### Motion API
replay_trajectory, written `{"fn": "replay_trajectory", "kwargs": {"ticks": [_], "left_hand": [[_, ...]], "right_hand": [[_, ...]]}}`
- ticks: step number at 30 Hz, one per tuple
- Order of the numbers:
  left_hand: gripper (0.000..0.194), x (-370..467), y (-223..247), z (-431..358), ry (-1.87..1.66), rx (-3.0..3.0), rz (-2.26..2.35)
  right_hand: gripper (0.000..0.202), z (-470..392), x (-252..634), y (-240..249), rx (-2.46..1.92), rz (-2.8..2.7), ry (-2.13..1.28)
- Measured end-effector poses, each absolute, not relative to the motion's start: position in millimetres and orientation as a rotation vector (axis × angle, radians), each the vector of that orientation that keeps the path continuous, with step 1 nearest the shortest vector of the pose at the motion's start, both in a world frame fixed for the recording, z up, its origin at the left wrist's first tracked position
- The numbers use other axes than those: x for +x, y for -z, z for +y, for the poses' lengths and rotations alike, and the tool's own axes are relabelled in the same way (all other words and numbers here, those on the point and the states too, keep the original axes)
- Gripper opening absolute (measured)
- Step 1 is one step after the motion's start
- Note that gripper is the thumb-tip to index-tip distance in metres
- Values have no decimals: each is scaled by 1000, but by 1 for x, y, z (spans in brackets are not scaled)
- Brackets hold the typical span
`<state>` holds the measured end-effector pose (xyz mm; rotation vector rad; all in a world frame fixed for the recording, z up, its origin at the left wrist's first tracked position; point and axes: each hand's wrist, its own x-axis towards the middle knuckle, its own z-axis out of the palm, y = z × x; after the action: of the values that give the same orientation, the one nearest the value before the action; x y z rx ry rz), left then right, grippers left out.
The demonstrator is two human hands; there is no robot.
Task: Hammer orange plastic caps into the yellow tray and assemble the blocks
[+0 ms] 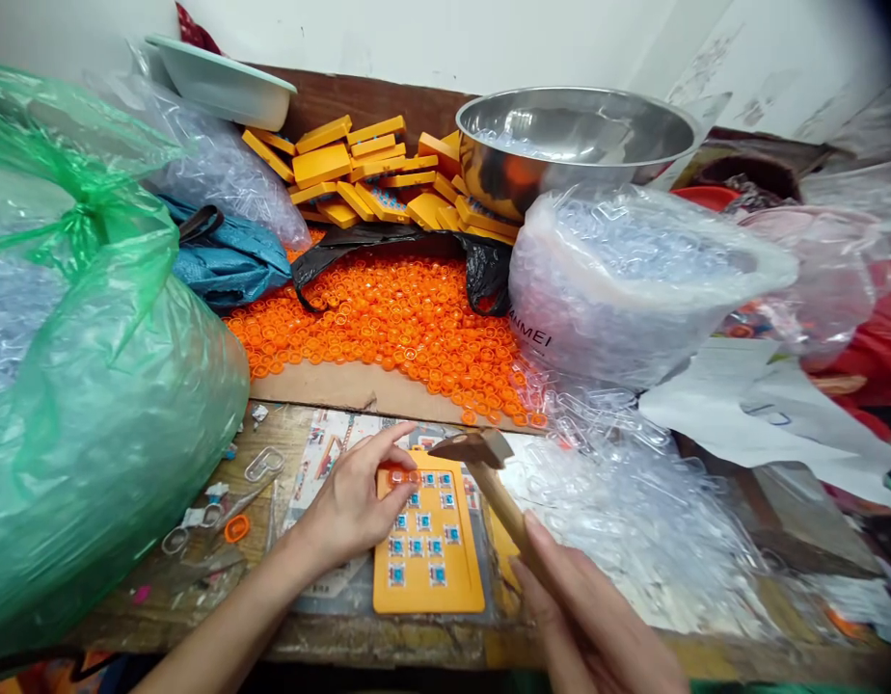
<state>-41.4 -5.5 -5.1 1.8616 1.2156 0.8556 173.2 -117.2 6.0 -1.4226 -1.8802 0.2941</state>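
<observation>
Orange pieces (388,318) — heaped just beyond the yellow board's (429,588) far edge.

Left forearm (272,578) bare; left hand (359,496) bare, slender fingers (388,439); right hand (597,607) bare.

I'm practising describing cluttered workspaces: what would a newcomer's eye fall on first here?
Probably the bright orange heap in the middle of the bench, with a bulging green bag to its left. Next, perhaps, the hammer in the right hand, its head by the far end of the yellow panel at the front.
</observation>
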Motion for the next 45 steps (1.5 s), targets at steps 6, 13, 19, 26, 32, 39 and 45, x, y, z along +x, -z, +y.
{"fn": "replay_trajectory", "kwargs": {"ticks": [6,13,19,26,32,39,45], "left_hand": [[47,-43,5,-8,-848,1833,1221],[50,-46,7,-8,-863,1888,1222],[35,-42,5,-10,-1163,2115,1214],[29,-17,-7,-9,-1517,2228,1068],[40,-15,-16,-17,-1624,2316,902],[44,-22,4,-19,-946,2187,1150],[47,-18,3,-12,-840,1923,1269]], "right_hand": [[45,-97,171,1,-1497,-1837,-350],[52,-7,160,-15,-1800,-1707,-334],[55,24,148,-15,-1848,-1607,-508],[63,-8,135,-43,-1548,-1267,-992],[58,-35,126,-45,-1378,-1042,-1295],[42,-96,163,-17,-1553,-1437,-563],[63,-128,179,-8,-1463,-1902,-266]]}}
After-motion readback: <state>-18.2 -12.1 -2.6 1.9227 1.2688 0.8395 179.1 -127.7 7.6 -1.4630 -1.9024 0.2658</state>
